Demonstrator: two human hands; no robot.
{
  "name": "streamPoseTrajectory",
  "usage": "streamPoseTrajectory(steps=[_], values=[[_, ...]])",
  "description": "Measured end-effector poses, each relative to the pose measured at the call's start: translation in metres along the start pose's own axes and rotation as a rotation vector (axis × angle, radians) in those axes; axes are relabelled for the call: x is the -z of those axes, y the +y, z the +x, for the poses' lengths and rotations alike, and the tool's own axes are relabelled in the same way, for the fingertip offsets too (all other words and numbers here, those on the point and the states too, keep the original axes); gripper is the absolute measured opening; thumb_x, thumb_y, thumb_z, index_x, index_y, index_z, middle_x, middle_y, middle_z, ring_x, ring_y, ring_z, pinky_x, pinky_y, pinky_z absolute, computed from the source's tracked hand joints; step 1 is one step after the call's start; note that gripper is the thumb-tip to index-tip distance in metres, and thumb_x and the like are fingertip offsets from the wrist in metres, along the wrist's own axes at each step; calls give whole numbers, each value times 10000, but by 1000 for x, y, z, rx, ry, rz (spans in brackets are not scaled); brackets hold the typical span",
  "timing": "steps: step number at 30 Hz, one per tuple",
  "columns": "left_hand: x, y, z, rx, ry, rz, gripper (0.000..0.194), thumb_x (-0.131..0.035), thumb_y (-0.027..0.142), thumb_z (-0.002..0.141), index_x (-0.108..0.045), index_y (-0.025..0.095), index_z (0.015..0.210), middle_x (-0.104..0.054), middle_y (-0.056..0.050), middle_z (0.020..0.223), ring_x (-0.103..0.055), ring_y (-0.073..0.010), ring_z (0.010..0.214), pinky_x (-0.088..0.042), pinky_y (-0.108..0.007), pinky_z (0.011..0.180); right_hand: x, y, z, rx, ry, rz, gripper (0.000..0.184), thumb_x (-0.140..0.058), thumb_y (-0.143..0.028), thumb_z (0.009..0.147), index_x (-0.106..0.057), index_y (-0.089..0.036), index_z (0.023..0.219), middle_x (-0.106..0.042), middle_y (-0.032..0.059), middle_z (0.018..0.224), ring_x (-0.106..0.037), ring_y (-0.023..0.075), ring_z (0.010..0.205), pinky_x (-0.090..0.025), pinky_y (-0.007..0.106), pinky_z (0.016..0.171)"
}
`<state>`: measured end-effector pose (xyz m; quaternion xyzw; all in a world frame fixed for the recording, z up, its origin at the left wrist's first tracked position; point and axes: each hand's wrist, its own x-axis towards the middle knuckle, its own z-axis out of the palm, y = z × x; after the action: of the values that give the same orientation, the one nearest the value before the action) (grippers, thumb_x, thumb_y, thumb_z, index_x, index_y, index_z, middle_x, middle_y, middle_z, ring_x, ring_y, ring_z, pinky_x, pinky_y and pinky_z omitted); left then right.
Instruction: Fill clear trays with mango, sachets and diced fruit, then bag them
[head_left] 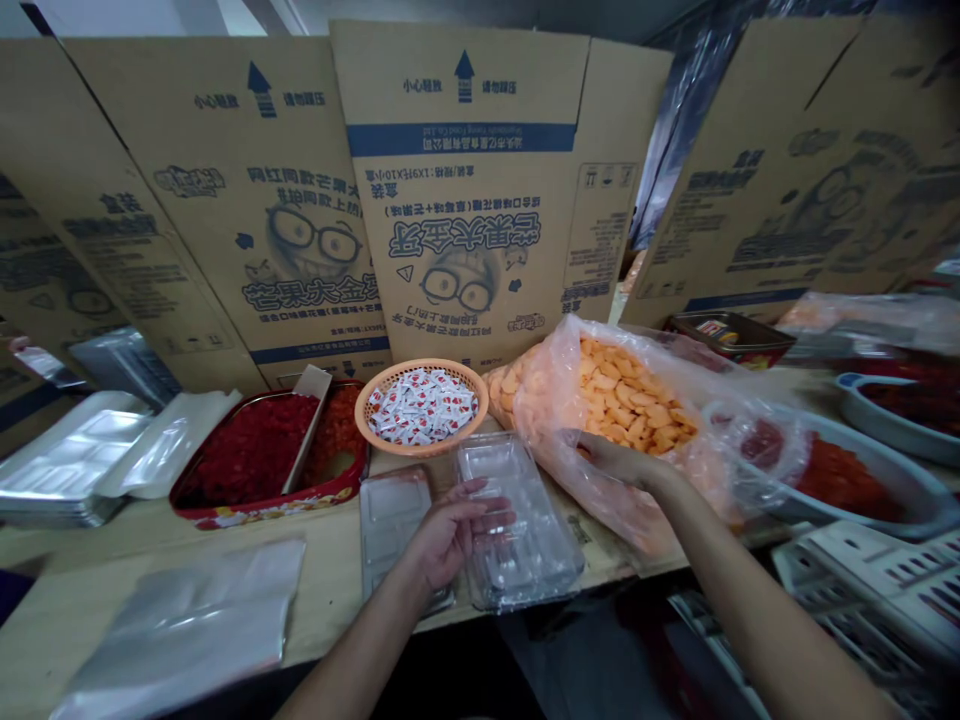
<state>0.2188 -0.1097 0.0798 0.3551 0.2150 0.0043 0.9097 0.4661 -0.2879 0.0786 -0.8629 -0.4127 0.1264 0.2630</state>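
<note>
My left hand (454,535) is open, fingers stretched over a stack of clear plastic trays (525,545) with compartments. Beside it on the left lies another clear plastic tray (394,515), partly hidden by my hand. My right hand (619,462) is at the near rim of a large clear plastic bag (540,425), which lies open and full of orange crescent-shaped pieces (626,395). Its fingertips are partly hidden by the bag's edge and the pieces, so their grip is unclear.
An orange basket (360,415) of small printed sachets stands behind the trays. To its left is a red tin (262,510) of red pieces with a divider (309,425). Clear packaging (180,620) lies front left. A pale basin (926,510) stands right; cardboard boxes (487,210) line the back.
</note>
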Motion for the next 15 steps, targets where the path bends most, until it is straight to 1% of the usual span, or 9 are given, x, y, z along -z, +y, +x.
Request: streamPoseTrajectory(steps=[2, 3, 7, 9, 11, 13, 14, 15], values=[[1, -1, 1, -1, 0, -2, 448, -527, 29, 719, -424, 125, 1144, -680, -145, 968, -668, -263, 874, -510, -413, 775, -3, -6, 6, -24, -19, -38, 284, -494, -117, 670, -637, -180, 907, -678, 56, 957, -609, 196, 891, -475, 290, 804], [2, -1, 1, -4, -4, -4, 446, -528, 29, 718, -426, 126, 1142, -680, -145, 969, -668, -264, 874, -511, -414, 773, -4, -9, 8, -57, -4, -66, 258, -496, -113, 672, -630, -174, 883, -678, 57, 920, -607, 192, 856, -471, 277, 767], [5, -2, 1, -12, -14, -19, 439, -542, 32, 711, -439, 130, 1127, -681, -145, 965, -669, -265, 867, -515, -416, 764, -1, -9, 13, -215, 117, -156, 149, -466, -76, 653, -576, -161, 707, -623, 37, 680, -553, 160, 668, -405, 242, 610], [5, -1, 0, -11, -6, -21, 437, -546, 31, 706, -443, 128, 1119, -682, -147, 957, -670, -266, 859, -516, -415, 759, 3, -5, 8, -243, 130, -158, 130, -446, -67, 633, -532, -163, 639, -567, 12, 601, -503, 135, 600, -371, 228, 563], [4, 0, -2, -11, 4, -16, 429, -549, 29, 701, -448, 126, 1106, -682, -146, 948, -672, -267, 851, -516, -413, 756, 7, 0, 0, -219, 90, -111, 122, -429, -76, 622, -503, -172, 607, -521, -14, 565, -456, 115, 550, -342, 219, 522], [2, 1, -3, -11, 14, -12, 418, -549, 29, 700, -452, 126, 1094, -682, -142, 942, -673, -262, 840, -516, -412, 756, 10, 3, -9, -168, 16, -46, 117, -415, -88, 606, -484, -178, 577, -485, -29, 543, -425, 108, 523, -325, 220, 500], [1, 2, -3, -10, 17, -11, 413, -548, 30, 700, -453, 127, 1090, -683, -140, 939, -674, -258, 835, -516, -411, 756, 12, 4, -12, -146, 1, -8, 109, -418, -95, 596, -481, -180, 570, -474, -32, 537, -420, 109, 521, -324, 222, 499], [0, 2, -3, -8, 20, -10, 409, -548, 30, 701, -453, 127, 1086, -683, -138, 934, -675, -254, 831, -516, -411, 756, 14, 5, -14, -137, 24, 34, 94, -434, -105, 588, -485, -182, 573, -471, -32, 541, -424, 112, 528, -331, 225, 506]])
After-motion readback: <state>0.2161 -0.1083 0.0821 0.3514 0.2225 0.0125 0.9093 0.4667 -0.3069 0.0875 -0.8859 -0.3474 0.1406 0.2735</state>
